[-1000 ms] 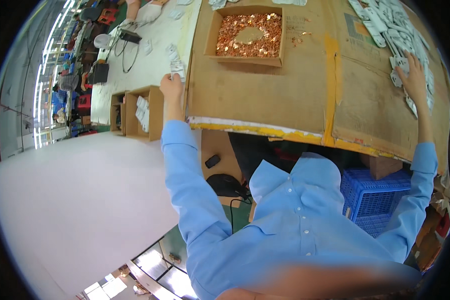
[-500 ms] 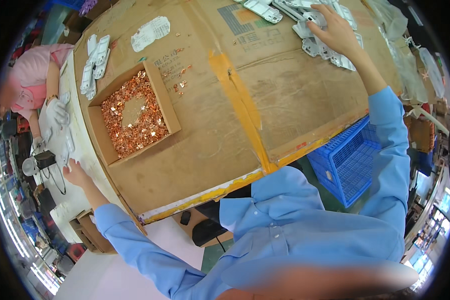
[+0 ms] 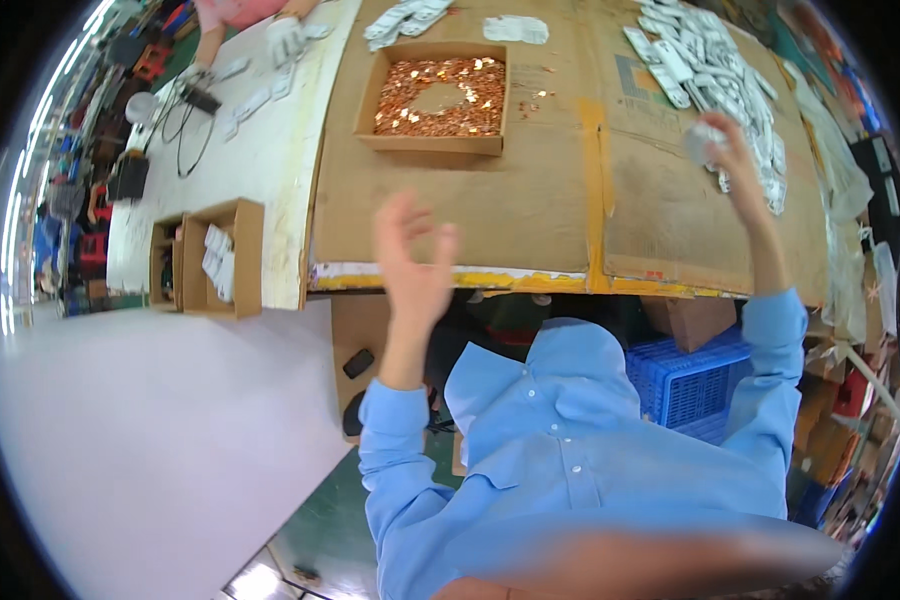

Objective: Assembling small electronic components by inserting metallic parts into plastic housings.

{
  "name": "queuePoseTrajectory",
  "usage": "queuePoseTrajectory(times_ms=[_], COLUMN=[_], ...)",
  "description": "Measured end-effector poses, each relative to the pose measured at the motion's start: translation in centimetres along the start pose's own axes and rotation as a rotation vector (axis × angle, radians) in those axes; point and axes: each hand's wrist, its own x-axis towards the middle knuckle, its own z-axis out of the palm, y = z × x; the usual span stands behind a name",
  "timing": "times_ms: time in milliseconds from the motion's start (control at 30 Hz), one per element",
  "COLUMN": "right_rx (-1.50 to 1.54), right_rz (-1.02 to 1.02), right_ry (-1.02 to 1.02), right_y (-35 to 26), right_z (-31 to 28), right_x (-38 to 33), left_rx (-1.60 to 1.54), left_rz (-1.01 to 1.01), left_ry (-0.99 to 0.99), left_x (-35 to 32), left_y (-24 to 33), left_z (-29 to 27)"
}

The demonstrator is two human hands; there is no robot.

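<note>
Right hand (image 3: 732,150) grips a small white part (image 3: 703,140) by the white pile (image 3: 715,75) at the worktop's (image 3: 530,210) far right corner; left hand (image 3: 410,265) hovers open, empty, at the near edge.

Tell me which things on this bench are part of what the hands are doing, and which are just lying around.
In use:
- small white part held in the right hand
- pile of white parts beside it
- left hand, open and empty above the cardboard-covered bench

Lying about:
- cardboard tray of copper pieces
- blue crate
- small open boxes
- black cables
</note>
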Motion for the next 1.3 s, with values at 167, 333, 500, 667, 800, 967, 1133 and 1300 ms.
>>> queuePoseTrajectory(times_ms=[167,333,500,667,800,967,1133,1300], right_rx=[0.43,0.616,-0.174,-0.67,-1.006,-1.276,-1.371,-1.262], right_rz=[0.052,0.095,-0.338,-0.606,-0.713,-0.86,-0.986,-0.904], right_ry=[-0.765,-0.918,-0.541,-0.451,-0.489,-0.56,-0.532,-0.39], right_y=[-7.8,-10.2,-13.0,-11.3,-10.9,-10.6,-10.7,-10.8], right_z=[13.5,19.1,21.4,24.7,27.5,29.0,29.7,27.9], right_x=[-7.7,-8.9,0.0,13.1,15.8,17.2,17.1,16.6], left_rx=[0.085,0.004,-0.662,-0.925,-0.979,-0.96,-0.925,-0.908], left_rz=[0.201,0.163,-0.31,-0.604,-0.673,-0.683,-0.678,-0.646], left_ry=[-0.212,0.025,0.184,0.154,0.136,0.121,0.117,0.061], left_x=[-5.1,-7.9,-11.2,-11.6,-11.7,-10.9,-10.3,-10.1], left_y=[2.6,2.5,0.6,-0.7,-2.0,-3.2,-3.3,-2.5], left_z=[3.6,1.2,-1.2,-1.1,-1.4,-2.2,-2.8,-2.6])
